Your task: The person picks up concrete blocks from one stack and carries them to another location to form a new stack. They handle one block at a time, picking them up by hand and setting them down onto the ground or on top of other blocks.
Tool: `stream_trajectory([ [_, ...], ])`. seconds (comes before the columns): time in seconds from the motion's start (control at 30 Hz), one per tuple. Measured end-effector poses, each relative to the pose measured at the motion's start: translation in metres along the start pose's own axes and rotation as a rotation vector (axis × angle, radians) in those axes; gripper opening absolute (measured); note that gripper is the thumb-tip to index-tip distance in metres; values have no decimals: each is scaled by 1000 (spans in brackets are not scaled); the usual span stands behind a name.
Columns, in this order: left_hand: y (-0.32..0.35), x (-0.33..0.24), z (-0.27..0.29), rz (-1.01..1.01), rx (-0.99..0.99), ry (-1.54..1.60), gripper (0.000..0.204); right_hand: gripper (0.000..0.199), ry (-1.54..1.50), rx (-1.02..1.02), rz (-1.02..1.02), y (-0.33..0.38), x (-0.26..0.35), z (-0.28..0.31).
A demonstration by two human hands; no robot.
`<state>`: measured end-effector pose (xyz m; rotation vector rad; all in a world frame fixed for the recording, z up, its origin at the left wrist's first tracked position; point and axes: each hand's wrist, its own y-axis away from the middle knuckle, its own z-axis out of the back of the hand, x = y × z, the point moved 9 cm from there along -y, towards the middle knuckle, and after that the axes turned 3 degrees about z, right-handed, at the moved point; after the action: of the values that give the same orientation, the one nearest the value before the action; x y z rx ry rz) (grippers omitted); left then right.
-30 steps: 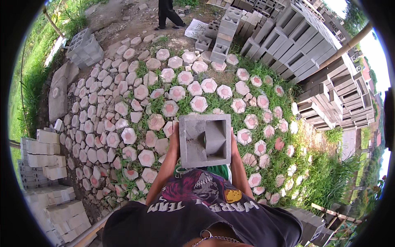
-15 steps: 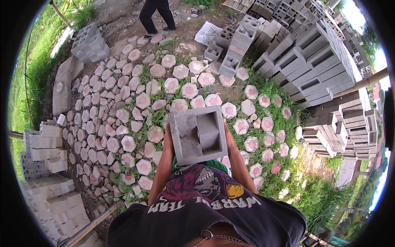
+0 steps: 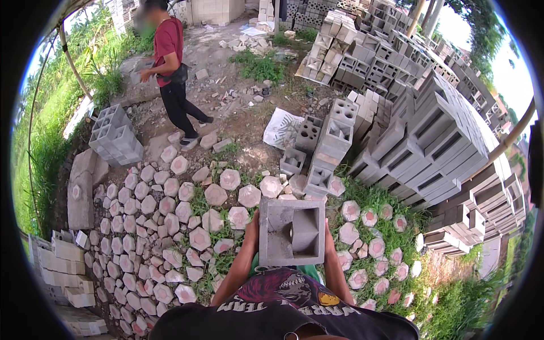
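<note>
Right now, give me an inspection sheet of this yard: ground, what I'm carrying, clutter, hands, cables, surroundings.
Surface: bare dirt and grass, laid with hexagonal pavers.
Job's things: one grey hollow concrete block, carried in front of the chest, open cavity facing the camera.
Clutter: broken rubble and a white sack on the dirt.
Hands: left hand and right hand grip the block's opposite sides.
Cables: nothing seen.
Surroundings: tall stacks of blocks on the right, a small block stack on the left, another person walking beyond the pavers.
</note>
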<state>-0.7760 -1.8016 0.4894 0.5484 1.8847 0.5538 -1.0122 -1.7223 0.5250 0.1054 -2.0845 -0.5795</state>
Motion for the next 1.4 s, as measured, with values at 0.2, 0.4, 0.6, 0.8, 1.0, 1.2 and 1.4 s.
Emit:
stream_trajectory([
  [0.2, -68, -58, -12, 123, 27, 12, 64, 74, 0, 46, 11, -77, 30, -45],
  [0.4, -142, -122, -42, 33, 101, 153, 61, 80, 84, 204, 76, -171, 89, -91],
  [0.6, -244, -208, -74, -19, 128, 150, 62, 89, 128, 165, -90, -307, 125, -117],
  [0.8, -325, -288, -120, -47, 67, 60, 66, 85, 80, 205, -109, -413, 195, -155],
  [1.0, -374, -348, -186, -51, 51, -24, 69, 89, 9, 227, -78, -483, 262, -154],
  [1.2, -431, -382, -238, -8, 29, -277, 74, 98, -168, 184, -97, -530, 265, -128],
  [1.4, -517, -384, -297, -41, 175, -701, 84, 87, -351, -154, 216, -553, 252, -69],
])
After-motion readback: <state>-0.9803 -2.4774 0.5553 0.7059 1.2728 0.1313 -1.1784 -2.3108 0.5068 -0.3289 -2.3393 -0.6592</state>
